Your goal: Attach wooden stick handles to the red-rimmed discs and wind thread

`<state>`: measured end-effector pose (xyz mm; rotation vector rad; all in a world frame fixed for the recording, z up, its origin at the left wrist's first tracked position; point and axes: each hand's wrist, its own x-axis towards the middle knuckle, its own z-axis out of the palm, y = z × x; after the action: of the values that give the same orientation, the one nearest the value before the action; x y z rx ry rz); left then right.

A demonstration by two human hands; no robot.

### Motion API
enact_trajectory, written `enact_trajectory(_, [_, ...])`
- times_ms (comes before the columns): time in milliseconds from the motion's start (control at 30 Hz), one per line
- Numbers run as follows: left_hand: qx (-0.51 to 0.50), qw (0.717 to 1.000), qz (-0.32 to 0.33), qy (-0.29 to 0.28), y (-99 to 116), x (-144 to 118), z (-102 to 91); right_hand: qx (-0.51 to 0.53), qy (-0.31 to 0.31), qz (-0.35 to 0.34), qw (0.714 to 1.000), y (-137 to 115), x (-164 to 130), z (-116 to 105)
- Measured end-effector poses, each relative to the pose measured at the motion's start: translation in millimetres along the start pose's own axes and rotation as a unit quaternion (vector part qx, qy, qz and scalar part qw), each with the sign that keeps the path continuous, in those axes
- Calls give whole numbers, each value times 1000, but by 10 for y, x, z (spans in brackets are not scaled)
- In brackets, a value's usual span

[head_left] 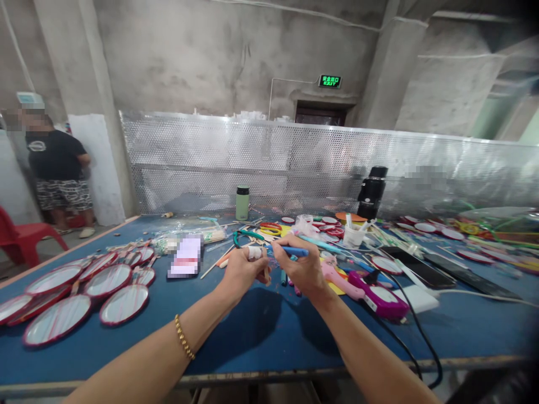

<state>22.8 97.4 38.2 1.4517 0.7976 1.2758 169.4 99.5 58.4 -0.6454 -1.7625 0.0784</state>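
Observation:
Above the middle of the blue table point(189, 331), my left hand point(242, 272) is closed on a small wooden stick point(266, 275). White tape point(254, 252) wraps one of its fingers. My right hand point(302, 269) grips a thick blue pen point(297, 251), which points left toward the stick. Whether its tip touches the stick, I cannot tell. Just beyond my left hand lies a green-handled tool point(241, 237), partly hidden. Pink and teal pieces point(283, 278) lie beneath and between the hands.
Several red-rimmed round mirrors or discs point(112, 280) lie at left, beside a lit phone point(185, 256). A green bottle point(242, 203) and black flask point(373, 191) stand behind. At right are a purple device point(384, 297), cables and a black phone point(419, 266). A person point(56, 157) stands far left.

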Motion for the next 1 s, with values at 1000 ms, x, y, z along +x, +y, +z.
enact_trajectory(1000, [-10, 1000, 1, -3, -8, -10, 2, -2, 10, 4, 1000, -12, 8, -7])
